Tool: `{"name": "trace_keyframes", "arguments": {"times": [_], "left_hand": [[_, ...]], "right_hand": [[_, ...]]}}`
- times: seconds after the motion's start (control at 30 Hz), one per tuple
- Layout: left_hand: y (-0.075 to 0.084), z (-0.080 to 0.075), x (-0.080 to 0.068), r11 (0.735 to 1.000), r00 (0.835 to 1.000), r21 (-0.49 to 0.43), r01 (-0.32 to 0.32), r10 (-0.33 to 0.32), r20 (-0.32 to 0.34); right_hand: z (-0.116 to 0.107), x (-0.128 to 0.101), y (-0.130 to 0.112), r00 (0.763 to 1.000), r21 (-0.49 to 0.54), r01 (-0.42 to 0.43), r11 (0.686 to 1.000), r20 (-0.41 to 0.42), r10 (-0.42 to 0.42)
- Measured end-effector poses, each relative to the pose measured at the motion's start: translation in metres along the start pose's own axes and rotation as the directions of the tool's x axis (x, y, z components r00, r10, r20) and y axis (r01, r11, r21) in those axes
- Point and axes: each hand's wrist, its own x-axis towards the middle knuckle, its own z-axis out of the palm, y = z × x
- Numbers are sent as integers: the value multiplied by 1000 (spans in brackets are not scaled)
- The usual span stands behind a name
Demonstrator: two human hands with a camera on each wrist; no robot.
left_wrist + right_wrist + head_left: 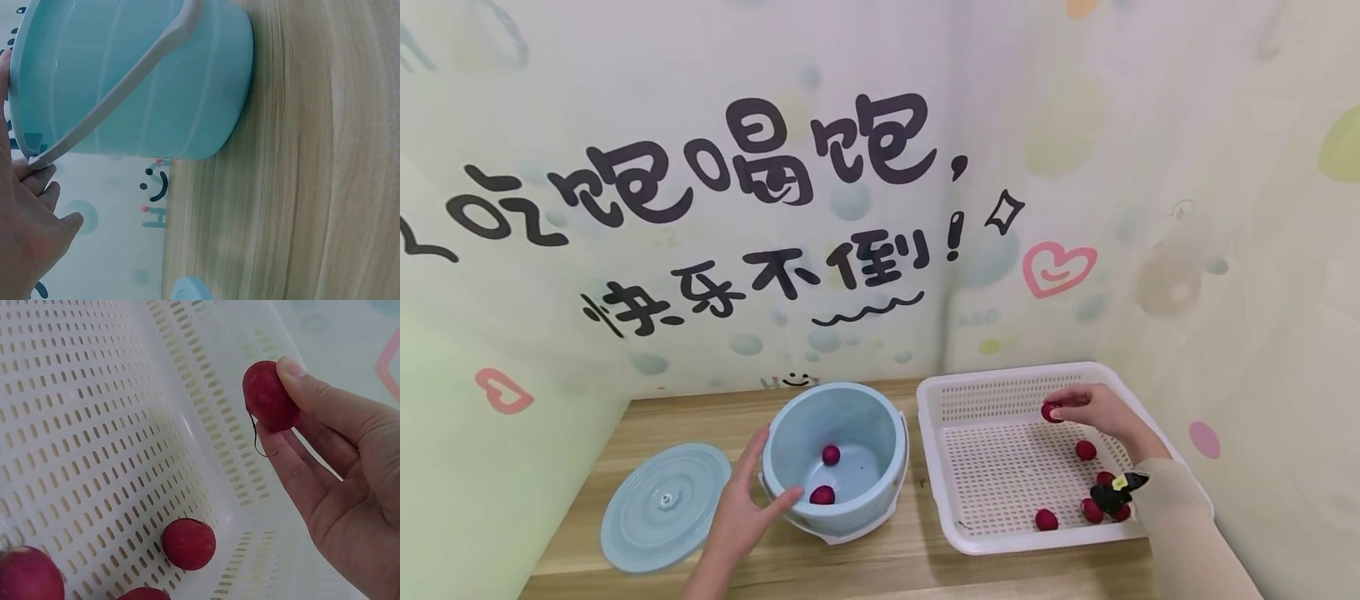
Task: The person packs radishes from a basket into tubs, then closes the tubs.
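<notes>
A: Starting from the left, what is seen?

B: A round light-blue plastic lid [664,507] is laid flat, left of the left hand [741,508]. The round light-blue plastic bucket [835,454] is steadied by that hand, fingers straight against its wall; two red radishes are seen inside.

A: And rightward?

B: A small round red radish [269,395] is pinched in the right hand [340,459] over the white perforated plastic basket [1000,483]. The bucket lies leftward of that grip. The radish's thin root is pointed downward; more radishes are left below.
</notes>
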Motion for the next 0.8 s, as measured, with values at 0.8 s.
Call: {"name": "trace_keyframes", "arguments": {"times": [0.8], "left_hand": [[0, 0, -1, 999, 999, -14, -34, 34, -15]], "right_hand": [[3, 2, -39, 996, -42, 40, 998, -75, -43]]}}
